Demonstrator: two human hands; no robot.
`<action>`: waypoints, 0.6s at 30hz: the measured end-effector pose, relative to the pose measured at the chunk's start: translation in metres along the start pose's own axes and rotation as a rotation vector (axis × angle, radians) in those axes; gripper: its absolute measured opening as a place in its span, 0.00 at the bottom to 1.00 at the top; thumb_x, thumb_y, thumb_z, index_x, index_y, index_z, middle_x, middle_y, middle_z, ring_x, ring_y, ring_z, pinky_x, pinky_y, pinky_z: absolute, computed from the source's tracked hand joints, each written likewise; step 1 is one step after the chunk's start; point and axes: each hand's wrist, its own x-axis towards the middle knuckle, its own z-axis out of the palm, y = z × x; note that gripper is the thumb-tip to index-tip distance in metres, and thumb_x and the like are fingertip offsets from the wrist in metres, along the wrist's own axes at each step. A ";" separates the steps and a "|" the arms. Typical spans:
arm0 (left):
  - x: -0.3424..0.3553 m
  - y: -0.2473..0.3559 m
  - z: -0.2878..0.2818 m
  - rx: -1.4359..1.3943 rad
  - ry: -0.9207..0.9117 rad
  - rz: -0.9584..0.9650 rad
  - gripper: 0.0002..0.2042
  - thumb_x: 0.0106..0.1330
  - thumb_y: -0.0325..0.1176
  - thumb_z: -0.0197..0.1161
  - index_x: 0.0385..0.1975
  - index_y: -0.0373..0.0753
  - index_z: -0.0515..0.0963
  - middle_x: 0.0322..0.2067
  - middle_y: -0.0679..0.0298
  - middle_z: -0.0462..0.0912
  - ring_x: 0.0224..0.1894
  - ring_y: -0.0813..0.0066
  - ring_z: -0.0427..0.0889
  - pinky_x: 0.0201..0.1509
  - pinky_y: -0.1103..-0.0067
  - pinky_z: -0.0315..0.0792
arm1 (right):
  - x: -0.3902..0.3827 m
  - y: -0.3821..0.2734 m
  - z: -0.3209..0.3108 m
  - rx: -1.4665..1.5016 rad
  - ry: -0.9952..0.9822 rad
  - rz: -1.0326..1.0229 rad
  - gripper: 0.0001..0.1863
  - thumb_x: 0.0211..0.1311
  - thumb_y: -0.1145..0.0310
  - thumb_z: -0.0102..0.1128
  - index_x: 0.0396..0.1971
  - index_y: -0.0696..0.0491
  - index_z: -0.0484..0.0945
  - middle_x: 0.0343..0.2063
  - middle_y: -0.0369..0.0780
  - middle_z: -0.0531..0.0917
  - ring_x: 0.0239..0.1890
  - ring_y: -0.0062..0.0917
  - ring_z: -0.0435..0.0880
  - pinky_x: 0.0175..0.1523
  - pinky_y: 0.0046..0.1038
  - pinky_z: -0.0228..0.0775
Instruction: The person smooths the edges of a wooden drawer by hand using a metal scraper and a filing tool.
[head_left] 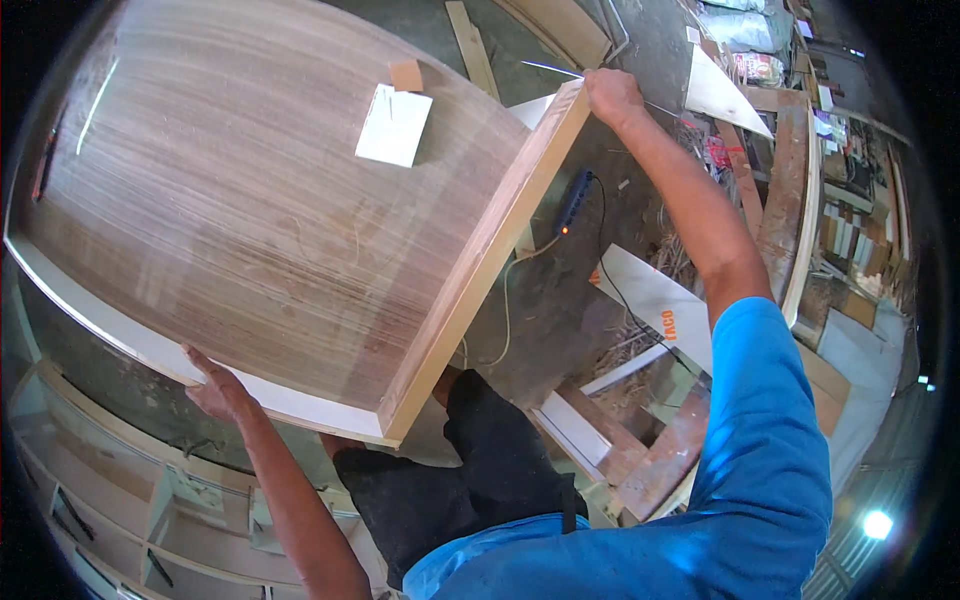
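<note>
A large wood-grain panel (pixel 270 200) with a raised border fills the upper left. My left hand (pixel 217 386) grips its white near edge (pixel 290 393), thumb on top and the other fingers partly hidden at the outer side. At the far right corner, my right hand (pixel 613 97) is closed beside the end of the tan side rail (pixel 490 265). A thin, pale, straight strip (pixel 550 68) sticks out to the left of that hand; its kind is unclear. On the panel lie a white square piece (pixel 394 126) and a small brown block (pixel 406 75).
A blue power strip (pixel 574 202) with a lit orange light and cables lies on the floor right of the panel. Boards and offcuts (pixel 650 440) are piled at the right. A compartmented wooden cabinet (pixel 190 520) stands at lower left. A red-and-black tool (pixel 46 160) lies at the panel's far left.
</note>
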 end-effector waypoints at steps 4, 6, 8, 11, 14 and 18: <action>-0.009 0.005 0.009 -0.112 -0.013 0.001 0.45 0.60 0.72 0.56 0.48 0.23 0.72 0.43 0.38 0.80 0.44 0.44 0.82 0.49 0.59 0.77 | -0.023 -0.002 0.004 0.002 0.063 -0.225 0.14 0.61 0.66 0.49 0.29 0.54 0.84 0.29 0.49 0.86 0.33 0.45 0.87 0.40 0.47 0.79; -0.005 0.007 -0.005 -0.097 0.011 -0.029 0.44 0.61 0.71 0.56 0.47 0.23 0.72 0.43 0.37 0.80 0.44 0.44 0.82 0.48 0.59 0.77 | -0.051 -0.044 -0.013 0.097 0.011 -0.280 0.07 0.54 0.70 0.55 0.25 0.54 0.82 0.27 0.50 0.85 0.32 0.47 0.86 0.39 0.48 0.78; -0.004 0.012 -0.012 -0.092 0.025 -0.062 0.44 0.62 0.71 0.56 0.47 0.23 0.72 0.44 0.37 0.80 0.44 0.44 0.82 0.48 0.59 0.77 | -0.058 -0.063 -0.046 0.121 -0.088 -0.278 0.06 0.51 0.72 0.56 0.25 0.54 0.82 0.28 0.51 0.85 0.33 0.47 0.86 0.39 0.48 0.79; -0.009 0.019 -0.007 -0.127 -0.049 -0.108 0.46 0.61 0.72 0.54 0.49 0.22 0.71 0.46 0.36 0.79 0.46 0.44 0.82 0.50 0.59 0.77 | -0.038 -0.028 -0.056 -0.036 -0.224 -0.066 0.12 0.56 0.70 0.52 0.34 0.52 0.85 0.34 0.49 0.87 0.40 0.45 0.87 0.45 0.45 0.79; -0.005 0.012 0.002 -0.070 -0.037 -0.093 0.46 0.62 0.72 0.54 0.50 0.23 0.70 0.45 0.35 0.79 0.46 0.44 0.82 0.50 0.58 0.77 | 0.010 0.005 -0.040 -0.040 -0.183 0.053 0.13 0.58 0.69 0.52 0.35 0.52 0.86 0.37 0.50 0.87 0.42 0.44 0.87 0.45 0.44 0.80; -0.005 0.010 0.004 -0.060 -0.042 -0.050 0.45 0.62 0.72 0.54 0.49 0.22 0.70 0.45 0.35 0.79 0.45 0.45 0.82 0.47 0.59 0.77 | 0.010 -0.003 -0.014 -0.141 -0.249 -0.034 0.15 0.60 0.66 0.51 0.38 0.52 0.86 0.38 0.49 0.87 0.43 0.43 0.87 0.47 0.44 0.79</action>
